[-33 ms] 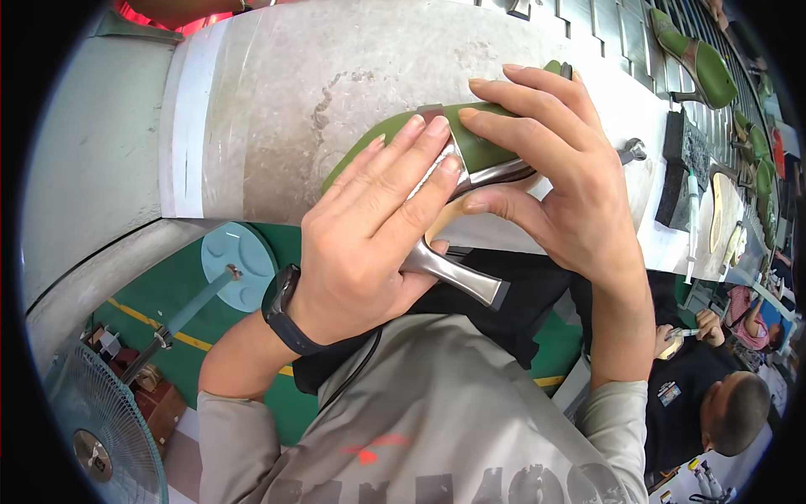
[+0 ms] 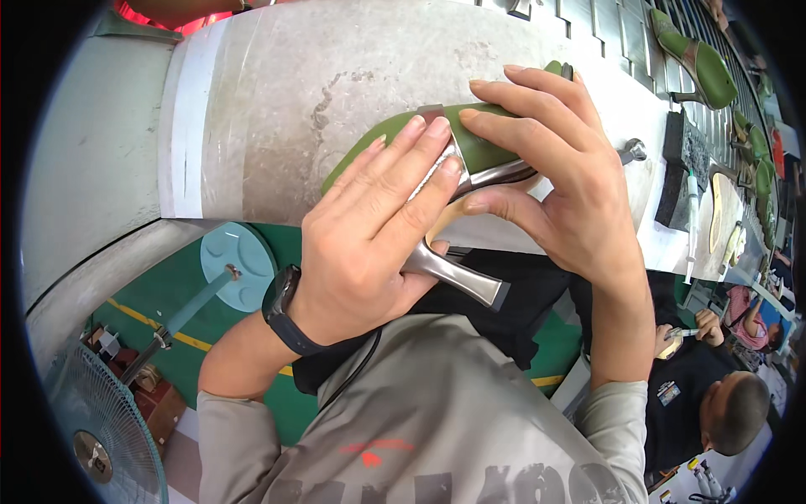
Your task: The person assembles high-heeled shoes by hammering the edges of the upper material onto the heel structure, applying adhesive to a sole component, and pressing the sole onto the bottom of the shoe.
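Observation:
A high-heeled shoe on a green shoe last [image 2: 483, 153] lies on its side at the near edge of the pale worktop [image 2: 277, 109]. Its metallic heel [image 2: 460, 277] points toward me, with a dark tip. My left hand [image 2: 357, 223] lies across the shoe, fingers close together on the silvery strap, thumb tucked beneath near the heel. My right hand [image 2: 579, 185] curves round the other end, fingers over the green last and thumb on the pale sole side. Both hands grip the shoe; part of it is hidden under them.
Beside the worktop runs a slatted conveyor [image 2: 604, 38] with more green-lasted heeled shoes [image 2: 709, 71]. A black block [image 2: 682, 168] and a syringe-like tube [image 2: 693, 214] lie to the right. A fan [image 2: 92, 454] stands at lower left. Another person [image 2: 697, 412] works at lower right.

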Action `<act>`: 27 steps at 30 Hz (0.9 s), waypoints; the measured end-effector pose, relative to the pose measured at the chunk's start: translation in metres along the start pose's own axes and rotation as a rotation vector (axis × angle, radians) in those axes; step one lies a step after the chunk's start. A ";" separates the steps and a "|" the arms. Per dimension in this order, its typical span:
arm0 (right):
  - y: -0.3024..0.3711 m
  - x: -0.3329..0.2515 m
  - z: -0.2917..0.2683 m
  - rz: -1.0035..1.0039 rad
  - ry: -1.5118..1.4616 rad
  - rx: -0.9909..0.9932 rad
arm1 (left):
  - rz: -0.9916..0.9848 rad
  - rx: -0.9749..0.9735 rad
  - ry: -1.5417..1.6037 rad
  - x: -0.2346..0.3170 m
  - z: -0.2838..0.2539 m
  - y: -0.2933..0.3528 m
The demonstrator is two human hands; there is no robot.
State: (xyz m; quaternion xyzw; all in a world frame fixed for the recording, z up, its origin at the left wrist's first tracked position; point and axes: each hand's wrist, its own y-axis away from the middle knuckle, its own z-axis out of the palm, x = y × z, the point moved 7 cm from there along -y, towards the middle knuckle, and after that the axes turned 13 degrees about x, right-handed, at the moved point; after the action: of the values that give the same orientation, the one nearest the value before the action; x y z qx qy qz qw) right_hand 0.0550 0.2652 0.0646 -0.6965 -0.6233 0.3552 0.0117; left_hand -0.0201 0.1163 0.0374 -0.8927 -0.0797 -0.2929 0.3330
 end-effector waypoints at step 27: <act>0.015 0.019 -0.027 -0.084 0.098 -0.036 | -0.338 -0.205 0.319 -0.028 0.024 -0.036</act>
State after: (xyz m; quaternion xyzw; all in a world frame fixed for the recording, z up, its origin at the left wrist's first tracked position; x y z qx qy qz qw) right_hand 0.0814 0.2896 0.0686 -0.6862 -0.6571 0.3087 0.0446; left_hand -0.0440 0.1609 0.0269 -0.8383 -0.1441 -0.4882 0.1953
